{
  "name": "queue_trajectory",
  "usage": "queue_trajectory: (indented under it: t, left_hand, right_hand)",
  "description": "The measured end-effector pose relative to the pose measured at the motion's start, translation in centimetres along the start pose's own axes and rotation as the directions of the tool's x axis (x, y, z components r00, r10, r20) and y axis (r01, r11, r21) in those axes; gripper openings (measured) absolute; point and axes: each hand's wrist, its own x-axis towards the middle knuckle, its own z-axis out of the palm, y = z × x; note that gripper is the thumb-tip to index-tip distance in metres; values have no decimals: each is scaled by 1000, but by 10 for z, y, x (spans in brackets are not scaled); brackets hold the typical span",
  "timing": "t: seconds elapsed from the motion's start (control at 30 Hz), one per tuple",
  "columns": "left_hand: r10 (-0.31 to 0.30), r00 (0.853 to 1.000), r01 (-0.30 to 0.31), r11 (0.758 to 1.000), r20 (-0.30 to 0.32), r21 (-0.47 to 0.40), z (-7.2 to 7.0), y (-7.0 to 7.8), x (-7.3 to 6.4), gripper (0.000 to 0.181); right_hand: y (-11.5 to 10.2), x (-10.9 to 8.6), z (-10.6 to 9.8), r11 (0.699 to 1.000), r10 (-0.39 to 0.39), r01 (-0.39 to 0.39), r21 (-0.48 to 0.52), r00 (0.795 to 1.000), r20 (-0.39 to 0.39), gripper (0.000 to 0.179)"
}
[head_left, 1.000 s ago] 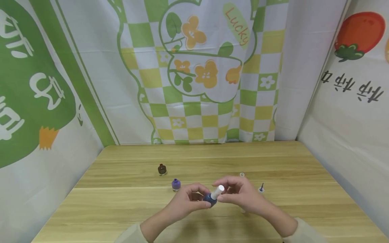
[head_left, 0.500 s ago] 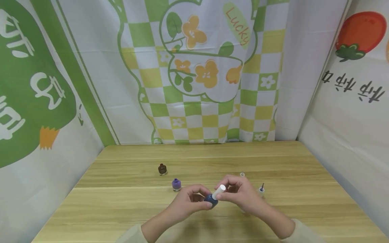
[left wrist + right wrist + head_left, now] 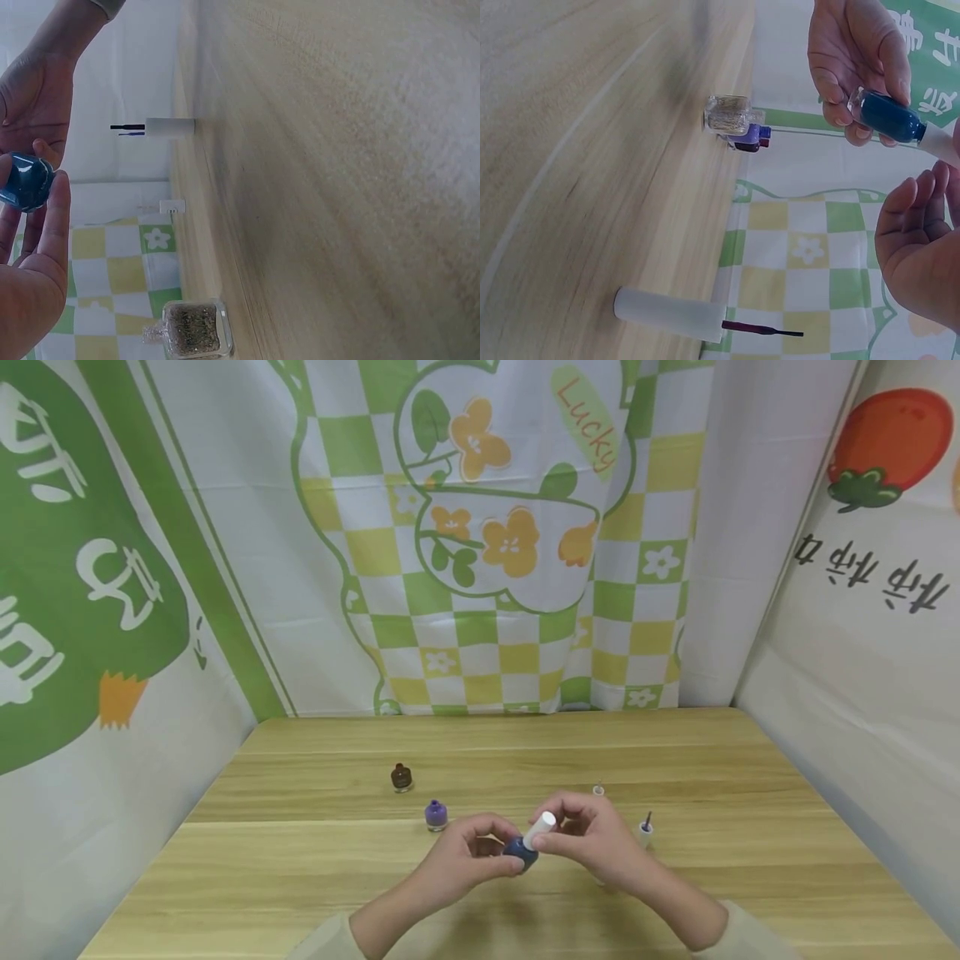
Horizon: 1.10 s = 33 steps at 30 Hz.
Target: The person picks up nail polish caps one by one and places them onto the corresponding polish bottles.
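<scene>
My left hand (image 3: 468, 857) holds a small blue nail polish bottle (image 3: 520, 853) between thumb and fingers, above the table. My right hand (image 3: 596, 835) pinches the white cap (image 3: 542, 828) of that bottle. The cap sits on the bottle's neck, and the pair leans to the right. In the right wrist view the blue polish (image 3: 889, 116) shows through the glass, with the cap's end hidden by my right fingers. In the left wrist view the blue bottle (image 3: 26, 182) is partly cut off by the frame edge.
Uncapped dark brown (image 3: 401, 777) and purple (image 3: 436, 815) bottles stand left on the wooden table (image 3: 300, 860). A glitter bottle (image 3: 196, 330) shows in the wrist views. White caps stand brush-up to the right, including one (image 3: 646, 831) with a purple brush. Printed curtains surround the table.
Both hands stay almost in place around the blue bottle. My right hand and the cap have shifted very slightly; the fingers have closed in a little on the cap.
</scene>
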Motion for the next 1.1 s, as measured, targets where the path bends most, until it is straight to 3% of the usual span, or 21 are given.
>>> queue_trajectory:
  t: [0.5, 1.1]
  left_hand:
    - [-3, 1000, 3, 1000, 8, -11, -1, 1, 0, 27]
    - [-12, 1000, 14, 998, -26, 53, -14, 11, -6, 27]
  right_hand:
    - [-4, 0, -2, 1000, 3, -3, 2, 1000, 21, 17]
    - [-15, 15, 6, 991, -16, 20, -133, 999, 31, 12]
